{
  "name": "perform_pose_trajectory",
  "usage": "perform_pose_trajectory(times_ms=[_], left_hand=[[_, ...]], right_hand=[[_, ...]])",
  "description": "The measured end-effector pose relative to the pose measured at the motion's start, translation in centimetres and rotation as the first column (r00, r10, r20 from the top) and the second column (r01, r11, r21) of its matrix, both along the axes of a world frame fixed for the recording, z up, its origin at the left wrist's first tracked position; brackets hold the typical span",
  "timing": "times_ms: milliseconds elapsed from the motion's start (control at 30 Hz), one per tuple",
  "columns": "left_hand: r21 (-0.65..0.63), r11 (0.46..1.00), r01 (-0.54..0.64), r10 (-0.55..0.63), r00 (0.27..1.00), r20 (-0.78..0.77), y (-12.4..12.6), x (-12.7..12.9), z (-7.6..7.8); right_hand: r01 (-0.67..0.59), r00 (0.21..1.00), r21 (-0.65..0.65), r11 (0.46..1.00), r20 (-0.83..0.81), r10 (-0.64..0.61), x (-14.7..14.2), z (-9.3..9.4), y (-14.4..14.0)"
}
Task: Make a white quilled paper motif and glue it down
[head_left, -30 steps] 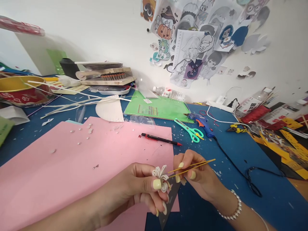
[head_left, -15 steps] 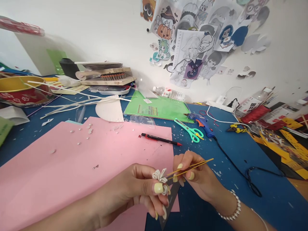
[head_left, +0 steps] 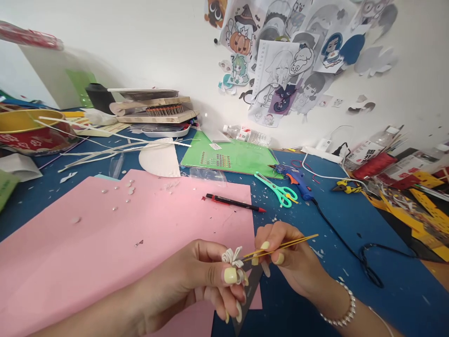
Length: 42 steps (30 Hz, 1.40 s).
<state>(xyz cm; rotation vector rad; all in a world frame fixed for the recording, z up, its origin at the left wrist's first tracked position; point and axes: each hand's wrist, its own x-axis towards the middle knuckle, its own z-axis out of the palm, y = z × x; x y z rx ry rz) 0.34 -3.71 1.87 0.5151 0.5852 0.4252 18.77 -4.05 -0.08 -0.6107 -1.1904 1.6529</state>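
Note:
Between the thumb and fingers of my left hand (head_left: 206, 276) is a small white ornament of curled loops (head_left: 231, 256), shaped like a flower or bow. My right hand (head_left: 280, 248) pinches a pair of thin gold tweezers (head_left: 298, 240). Their tips point left and reach the right side of the ornament; whether they grip a loop I cannot tell. The tweezers' arms lie close together. Part of the ornament is hidden behind my left thumb. Below both hands a dark grey flat strip (head_left: 249, 292) lies across the edge of the pink sheet (head_left: 168, 220).
Beyond the hands lie a black and red pen (head_left: 235, 203), teal scissors (head_left: 280, 191) and a blue glue gun (head_left: 296, 180) with its cord running right. White beads (head_left: 131, 190) dot the pink sheet. Long white strips (head_left: 105, 152) and a green sheet (head_left: 242, 159) are farther back.
My right hand has shifted slightly right with the tweezers, and the tweezers' arms have come closer together. My left hand and the ornament stay almost where they were.

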Motion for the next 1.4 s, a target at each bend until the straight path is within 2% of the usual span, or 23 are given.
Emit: perform_pose_trajectory(times_ms=[200,433,633,767,800,867,967,1067,1267,1333,1400], left_hand=[[-0.005,1.0,-0.011,0.011,1.0,-0.023,0.1,0.0,0.2],[-0.026,0.999,-0.026,0.026,0.999,0.023,-0.2,-0.1,0.0],[-0.027,0.999,-0.023,0.025,0.997,0.072,-0.2,0.1,-0.2],[-0.024,0.999,-0.039,0.04,0.997,0.059,-0.1,0.1,-0.1],[-0.019,0.999,-0.036,0.037,0.998,0.046,0.0,0.0,0.0],[0.006,1.0,-0.028,0.028,1.0,0.012,0.1,-0.1,0.1],[0.063,0.996,-0.068,0.07,0.997,-0.034,0.4,-0.2,0.2],[0.09,0.992,-0.084,0.092,0.992,-0.086,0.5,-0.2,0.3],[0.179,0.983,0.049,-0.002,0.967,-0.256,0.4,0.2,0.5],[0.201,0.976,0.08,-0.011,0.947,-0.322,0.3,0.3,0.4],[0.207,0.972,0.11,-0.03,0.935,-0.354,0.3,0.4,0.2]], right_hand=[[0.001,1.0,0.066,0.998,0.012,-0.002,0.0,0.1,-0.1],[0.076,0.991,0.224,0.972,0.09,-0.098,0.2,0.1,-0.4],[0.104,0.97,0.47,0.877,0.145,-0.193,0.2,0.4,-0.2],[0.117,0.952,0.553,0.825,0.173,-0.251,0.2,0.7,-0.3],[0.124,0.949,0.554,0.823,0.176,-0.262,0.2,0.7,-0.3],[0.129,0.952,0.505,0.853,0.177,-0.249,0.2,0.6,-0.3],[0.098,0.977,0.348,0.932,0.147,-0.157,0.2,0.3,-0.2],[0.095,0.988,0.235,0.967,0.098,-0.12,0.4,0.3,0.0],[0.225,0.973,0.2,0.954,0.014,-0.232,0.9,1.3,0.5],[0.296,0.945,0.251,0.922,0.067,-0.321,1.0,1.5,0.5],[0.299,0.904,0.35,0.888,0.193,-0.381,1.1,1.6,0.4]])
